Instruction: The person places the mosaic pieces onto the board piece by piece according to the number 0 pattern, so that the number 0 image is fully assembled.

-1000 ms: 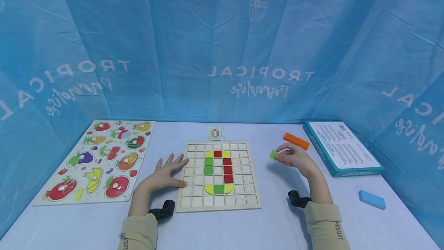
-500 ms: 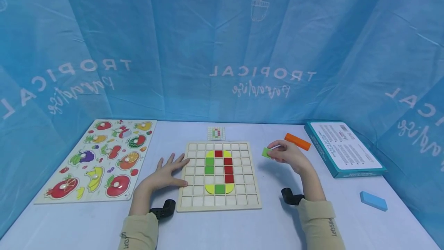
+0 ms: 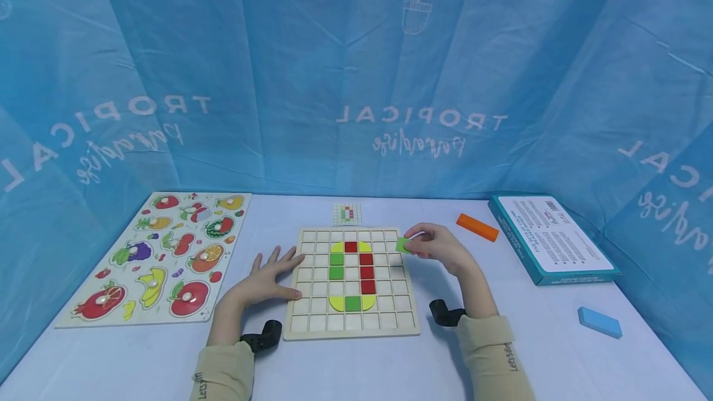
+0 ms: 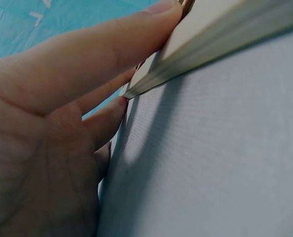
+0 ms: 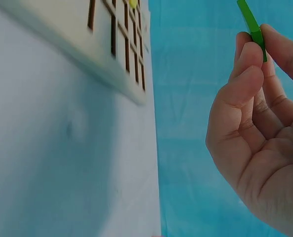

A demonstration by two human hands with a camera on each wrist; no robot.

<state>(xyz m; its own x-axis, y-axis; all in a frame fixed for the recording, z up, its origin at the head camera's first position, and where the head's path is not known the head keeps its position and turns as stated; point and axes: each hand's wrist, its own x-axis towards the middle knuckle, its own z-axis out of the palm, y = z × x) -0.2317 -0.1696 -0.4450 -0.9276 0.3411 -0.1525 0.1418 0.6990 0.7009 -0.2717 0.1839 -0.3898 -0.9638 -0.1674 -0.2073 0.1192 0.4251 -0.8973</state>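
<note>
A wooden grid board (image 3: 306, 325) lies in the middle of the table, with red, green and yellow tiles set in a ring of its cells. My left hand (image 3: 262, 283) rests at the board's left edge, fingers spread and thumb touching the rim; the left wrist view shows the thumb (image 4: 97, 59) along that edge. Between thumb and fingers, my right hand (image 3: 440, 247) pinches a green square tile (image 3: 403, 245) over the board's upper right edge. In the right wrist view the green tile is seen edge-on, held above the table. A small pattern card (image 3: 347, 214) lies just behind the board.
To the left lies a fruit puzzle board (image 3: 189, 246). An orange block (image 3: 477, 227) and a teal box (image 3: 557, 240) are at the back right, with a blue block (image 3: 600, 322) nearer the front right. A blue curtain (image 3: 356, 79) hangs behind the table.
My right hand has moved left with the green tile, from beside the orange block to the board's right edge. The left hand stays in place on the board.
</note>
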